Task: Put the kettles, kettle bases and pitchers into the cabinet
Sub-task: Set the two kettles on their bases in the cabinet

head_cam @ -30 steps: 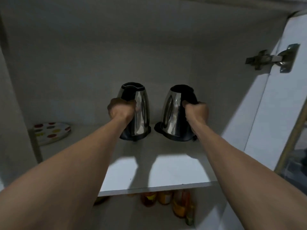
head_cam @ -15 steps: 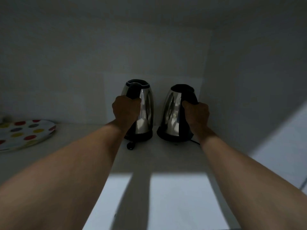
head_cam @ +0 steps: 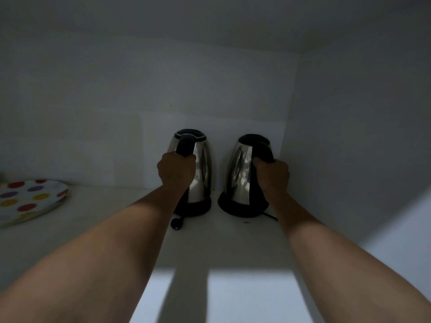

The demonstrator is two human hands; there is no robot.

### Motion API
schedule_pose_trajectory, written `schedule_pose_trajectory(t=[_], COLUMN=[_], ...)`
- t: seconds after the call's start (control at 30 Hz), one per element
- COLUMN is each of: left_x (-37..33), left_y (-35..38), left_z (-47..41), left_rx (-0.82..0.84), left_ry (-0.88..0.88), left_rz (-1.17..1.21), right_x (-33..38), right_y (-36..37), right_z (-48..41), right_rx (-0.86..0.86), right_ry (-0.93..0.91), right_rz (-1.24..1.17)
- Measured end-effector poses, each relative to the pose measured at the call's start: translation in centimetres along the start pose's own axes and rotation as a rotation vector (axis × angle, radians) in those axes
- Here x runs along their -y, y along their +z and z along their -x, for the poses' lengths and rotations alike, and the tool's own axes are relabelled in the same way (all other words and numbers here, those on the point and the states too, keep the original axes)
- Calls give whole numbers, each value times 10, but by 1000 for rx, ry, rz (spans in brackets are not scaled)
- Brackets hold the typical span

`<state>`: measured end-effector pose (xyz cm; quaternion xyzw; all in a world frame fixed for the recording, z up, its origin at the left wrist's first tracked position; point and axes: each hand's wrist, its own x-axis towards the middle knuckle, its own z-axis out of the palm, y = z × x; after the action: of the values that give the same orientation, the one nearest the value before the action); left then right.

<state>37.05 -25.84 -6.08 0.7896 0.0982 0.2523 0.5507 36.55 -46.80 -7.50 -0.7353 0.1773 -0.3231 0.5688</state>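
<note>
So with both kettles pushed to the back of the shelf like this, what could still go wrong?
1. The plug of the left kettle lies loose on the shelf beside the left hand's forearm; pulling the arm back might snag it and tug the base.
2. The right kettle leans left on its base while the right hand grips the handle; letting go abruptly could rock it into its close neighbour.

Dim white cabinet interior (head_cam: 210, 78), spotted plate (head_cam: 28, 201) at left, front shelf (head_cam: 245, 297) sunlit.
</note>
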Motion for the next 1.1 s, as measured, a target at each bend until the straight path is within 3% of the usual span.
schedule_pose_trajectory(t=[0.43, 0.63, 0.9, 1.1], left_x=[2, -1, -16, -15], left_y=[19, 24, 36, 51], left_z=[-8, -14, -15, -20], left_rx=[38, 149, 450, 420], left_ry=[-23, -69, -231, -201], left_rz=[-50, -36, 203, 87], right_x=[-13, -9, -4, 1], right_y=[5, 10, -19, -32], right_z=[-15, -21, -26, -22], right_rx=[128, 179, 270, 362], right_ry=[5, -31, -156, -114], right_rz=[-25, 72, 288, 450])
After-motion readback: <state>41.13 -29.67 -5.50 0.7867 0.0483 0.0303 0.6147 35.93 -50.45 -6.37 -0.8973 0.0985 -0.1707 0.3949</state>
